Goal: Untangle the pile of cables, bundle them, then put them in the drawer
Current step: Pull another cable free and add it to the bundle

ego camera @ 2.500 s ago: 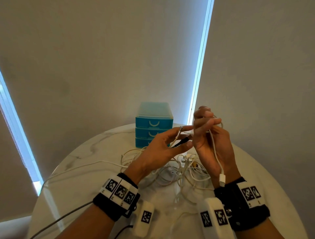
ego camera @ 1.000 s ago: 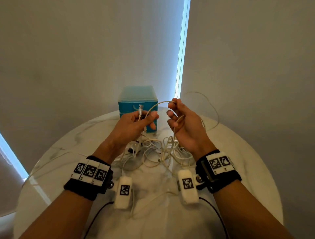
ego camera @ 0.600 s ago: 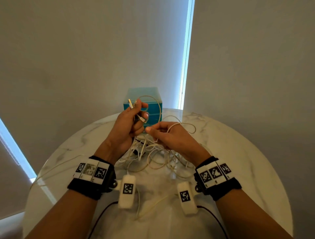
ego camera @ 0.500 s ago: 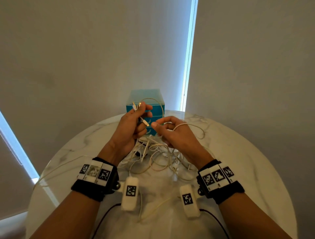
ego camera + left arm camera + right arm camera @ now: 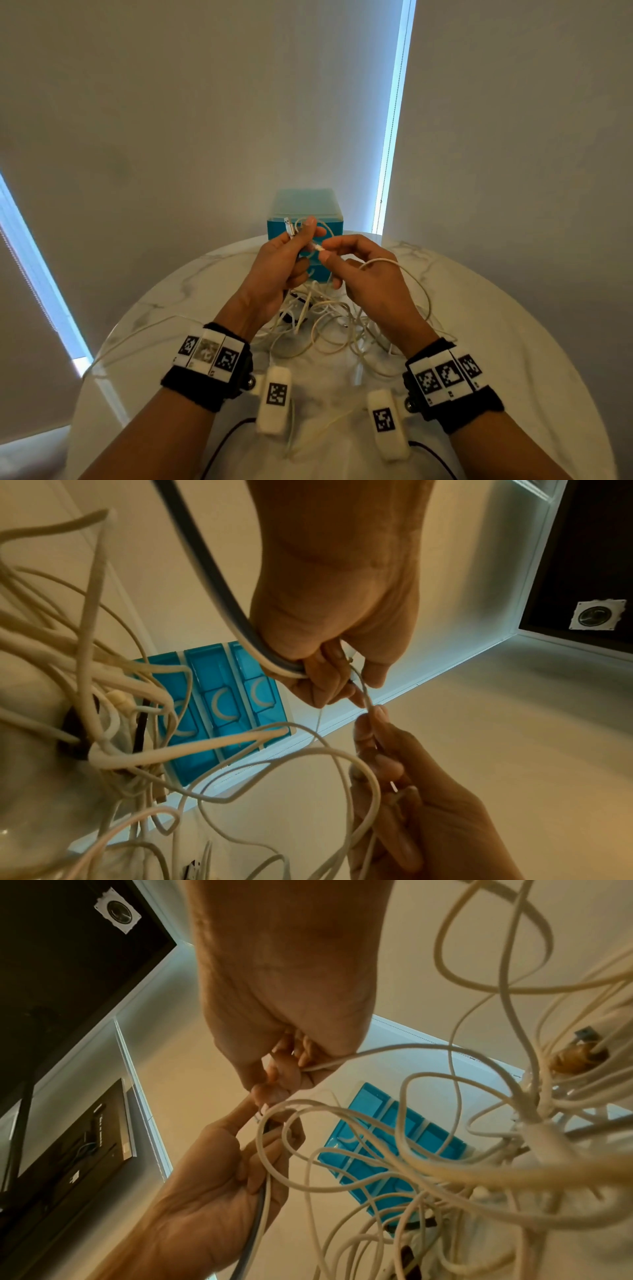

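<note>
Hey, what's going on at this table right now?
A person is sorting out a tangle of white cables on a round marble table. The left hand grips one cable with its plug sticking up, and the right hand pinches a small connector right beside it. Most of the pile lies loose on the table below the hands. The blue drawer unit behind them is closed.

Head looks down; wrist views look up, sharing the drawer unit (image 5: 305, 219).

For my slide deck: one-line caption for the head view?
Both hands, left hand and right hand, pinch a white cable above the tangled pile before blue drawers.
</note>
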Tool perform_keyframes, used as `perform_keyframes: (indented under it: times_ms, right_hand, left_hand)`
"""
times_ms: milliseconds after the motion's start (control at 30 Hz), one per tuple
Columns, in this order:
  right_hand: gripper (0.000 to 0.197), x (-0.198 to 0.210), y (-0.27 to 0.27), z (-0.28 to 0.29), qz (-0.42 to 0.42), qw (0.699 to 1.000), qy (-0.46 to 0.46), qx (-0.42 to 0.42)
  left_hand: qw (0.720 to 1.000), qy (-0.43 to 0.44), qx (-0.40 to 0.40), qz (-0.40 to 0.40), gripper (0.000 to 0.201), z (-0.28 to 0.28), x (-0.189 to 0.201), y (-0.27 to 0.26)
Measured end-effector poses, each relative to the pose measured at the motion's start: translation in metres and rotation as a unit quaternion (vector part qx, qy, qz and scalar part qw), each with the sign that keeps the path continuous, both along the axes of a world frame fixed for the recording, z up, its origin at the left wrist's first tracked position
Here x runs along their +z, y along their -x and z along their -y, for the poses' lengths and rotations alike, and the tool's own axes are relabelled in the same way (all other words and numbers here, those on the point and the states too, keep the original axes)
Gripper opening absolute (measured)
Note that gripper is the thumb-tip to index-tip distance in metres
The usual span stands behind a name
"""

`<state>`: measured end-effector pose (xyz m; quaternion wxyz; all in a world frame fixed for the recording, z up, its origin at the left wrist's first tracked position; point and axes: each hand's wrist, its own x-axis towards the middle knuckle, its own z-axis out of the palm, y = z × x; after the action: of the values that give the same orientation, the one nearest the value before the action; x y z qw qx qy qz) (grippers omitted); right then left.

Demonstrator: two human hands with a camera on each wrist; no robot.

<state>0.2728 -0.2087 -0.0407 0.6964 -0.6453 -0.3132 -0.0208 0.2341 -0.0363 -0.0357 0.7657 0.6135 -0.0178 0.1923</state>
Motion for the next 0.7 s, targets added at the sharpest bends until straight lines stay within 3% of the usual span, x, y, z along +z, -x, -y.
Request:
perform_keyframes:
  times_ms: [133, 267, 400, 500, 700]
  right_hand:
    - [0.016, 0.002, -0.005, 0.005, -0.028, 0.997, -0.043, -0.049]
    - [0.020, 0.016, -0.016, 0.013, -0.097, 0.983, -0.148, -0.052]
    - [0.020, 0.042, -0.029, 0.015, -0.209, 0.927, -0.305, 0.057]
    - [0.010, 0.069, -0.035, 0.012, -0.228, 0.882, -0.391, 0.130]
    - [0.010, 0.106, -0.031, -0.012, -0.206, 0.861, -0.427, 0.187]
  left_hand:
    - [0.999, -0.030, 0.029, -0.026, 0.051, -0.006, 0.002, 0.004]
    - [0.997, -0.029, 0.066, -0.037, 0.055, -0.013, 0.006, 0.008]
    - [0.995, -0.073, 0.067, -0.015, 0.046, -0.004, 0.012, 0.015]
    - [0.988, -0.146, 0.042, -0.014, 0.035, 0.008, 0.012, 0.020]
    - [0.975, -0.220, -0.020, 0.006, 0.027, 0.027, 0.011, 0.023]
